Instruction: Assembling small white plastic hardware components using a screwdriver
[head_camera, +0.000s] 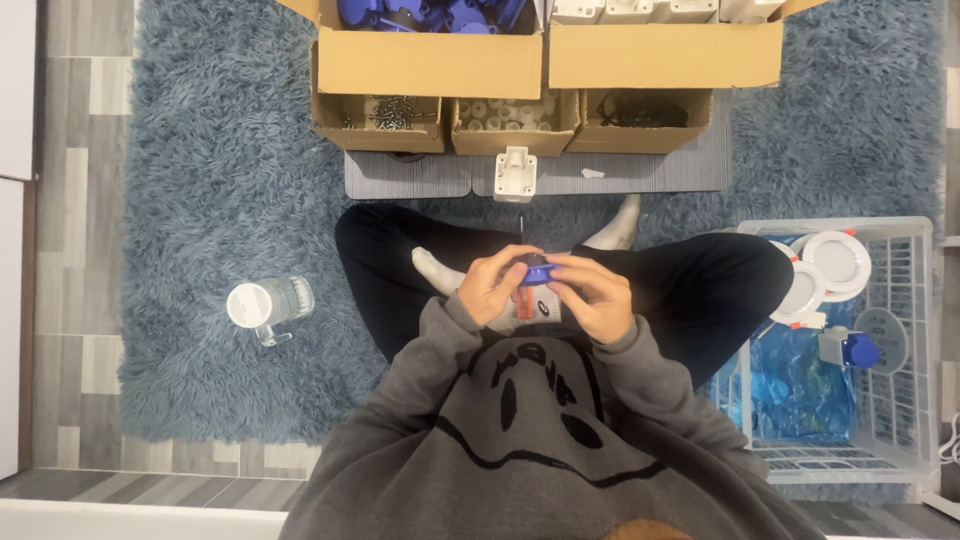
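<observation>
I sit cross-legged on a blue shaggy rug (200, 180) and look down at my lap. My left hand (492, 285) and my right hand (593, 295) meet in front of my chest, both closed on a small blue plastic part (538, 271). A bit of orange and a white piece (535, 305) show just under the blue part, between my hands. Fingers hide most of the part.
Cardboard boxes (430, 62) stand ahead, with blue parts, white parts, screws, white rings and black pieces. A white bracket (515, 172) lies on a grey mat (640, 170). A clear mug (268, 303) is at left. A white wire basket (900, 330) with round white fixtures is at right.
</observation>
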